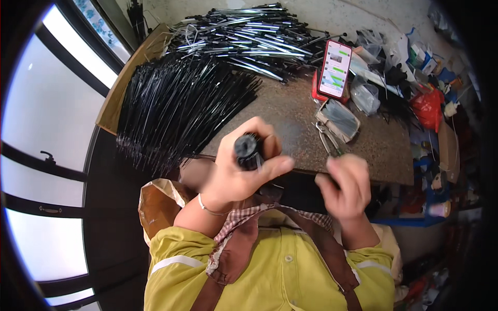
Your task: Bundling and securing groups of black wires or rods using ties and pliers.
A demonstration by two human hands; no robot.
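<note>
My left hand (244,166) is closed around a black cylindrical thing (248,146), seen end-on with a round, dark top. It is held upright in front of my chest, near the table's front edge. My right hand (346,186) is curled, thumb against the fingers, and slightly blurred; anything in it is hidden. Just beyond that hand lie metal pliers (326,136) with a green handle, their jaws pointing away from me. A small open box (338,119) of thin dark strips sits beside the pliers.
Long thin black strips (176,103) cover the table's left side. Behind them is a heap of silver-and-black rods (249,33). A phone (334,70) leans on a red box at the back. Clear plastic bags (365,94) and a red bag (427,108) lie to the right.
</note>
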